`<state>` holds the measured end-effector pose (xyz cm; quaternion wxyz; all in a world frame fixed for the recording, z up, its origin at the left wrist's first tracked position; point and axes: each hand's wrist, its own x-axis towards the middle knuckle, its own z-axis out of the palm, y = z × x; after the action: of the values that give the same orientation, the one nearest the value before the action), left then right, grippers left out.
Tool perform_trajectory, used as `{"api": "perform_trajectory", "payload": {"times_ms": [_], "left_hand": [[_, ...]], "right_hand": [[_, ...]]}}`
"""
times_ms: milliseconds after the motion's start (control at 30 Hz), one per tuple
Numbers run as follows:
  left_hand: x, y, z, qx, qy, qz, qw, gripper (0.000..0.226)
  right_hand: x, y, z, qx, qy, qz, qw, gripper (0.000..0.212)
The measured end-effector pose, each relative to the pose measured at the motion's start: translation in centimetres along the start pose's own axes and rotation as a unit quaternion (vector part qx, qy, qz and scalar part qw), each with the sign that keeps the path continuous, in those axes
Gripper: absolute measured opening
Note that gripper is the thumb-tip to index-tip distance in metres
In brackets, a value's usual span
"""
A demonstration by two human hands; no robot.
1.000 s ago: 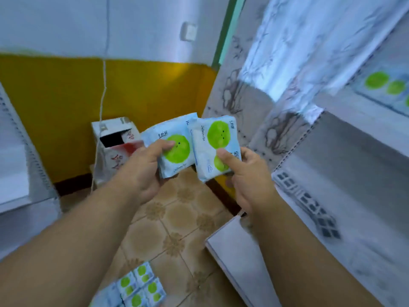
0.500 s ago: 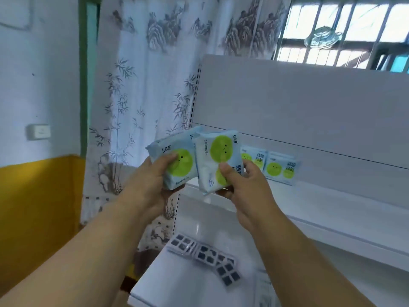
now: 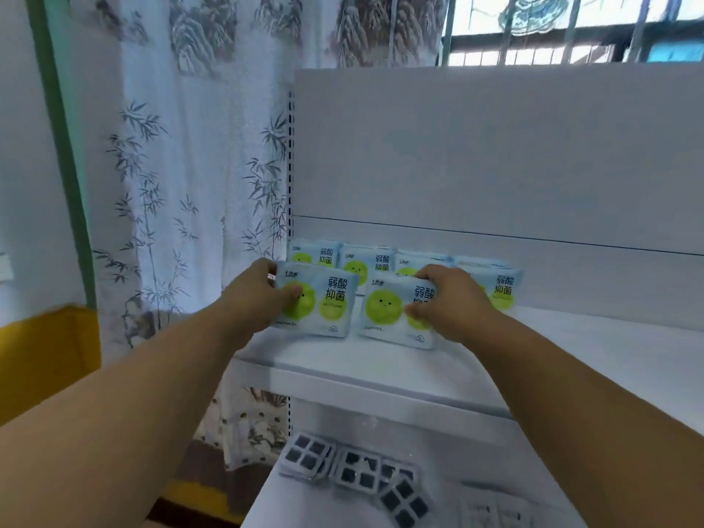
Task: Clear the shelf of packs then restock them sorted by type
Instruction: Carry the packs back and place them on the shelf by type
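Observation:
Two light-blue packs with green smiley circles stand upright on the white shelf (image 3: 381, 365). My left hand (image 3: 263, 295) grips the left pack (image 3: 327, 302) by its left edge, thumb on its front. The right pack (image 3: 384, 314) is held at its right side by my right hand (image 3: 445, 302), fingers over its top. Behind them a row of several like packs (image 3: 358, 261) leans against the shelf's back panel.
On the lower shelf (image 3: 457, 451) lie several flat white packs with dark squares (image 3: 358, 470). A patterned curtain (image 3: 183, 177) hangs left of the shelf unit, with a yellow-and-white wall (image 3: 42, 337) beyond it. A barred window (image 3: 571, 28) shows above the back panel.
The view swung from the floor and wall up to the shelf. Both hands carried their packs forward and set them upright on the shelf in front of the back row.

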<state>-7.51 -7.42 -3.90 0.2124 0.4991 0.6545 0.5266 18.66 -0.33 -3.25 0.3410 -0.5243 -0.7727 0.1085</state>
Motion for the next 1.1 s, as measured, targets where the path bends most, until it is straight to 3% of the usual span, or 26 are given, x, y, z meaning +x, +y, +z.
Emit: {"api": "perform_trajectory", "payload": {"times_ms": [167, 333, 600, 767, 900, 1100], "left_hand": [[7.2, -1.4, -0.4, 0.042, -0.009, 0.012, 0.999, 0.031], [12.2, -2.5, -0.1, 0.11, -0.02, 0.031, 0.993, 0.025], [15.4, -3.6, -0.2, 0.182, -0.04, 0.04, 0.982, 0.032], [15.0, -3.6, 0.0, 0.164, -0.034, 0.021, 0.986, 0.071], [13.5, -3.2, 0.4, 0.213, 0.013, 0.045, 0.976, 0.064], [8.3, -1.8, 0.8, 0.273, 0.056, 0.099, 0.955, 0.063]], "right_hand": [[4.3, -1.3, 4.0, -0.07, 0.011, 0.013, 0.997, 0.051], [7.0, -3.1, 6.4, -0.248, 0.058, 0.013, 0.967, 0.052], [9.5, -4.2, 9.1, -0.205, 0.06, 0.001, 0.977, 0.046], [9.5, -4.6, 9.8, -0.243, 0.078, 0.006, 0.967, 0.04], [8.8, -5.5, 9.4, -0.268, 0.078, -0.026, 0.96, 0.049], [5.8, -6.8, 8.4, -0.21, 0.059, -0.098, 0.971, 0.051]]}}
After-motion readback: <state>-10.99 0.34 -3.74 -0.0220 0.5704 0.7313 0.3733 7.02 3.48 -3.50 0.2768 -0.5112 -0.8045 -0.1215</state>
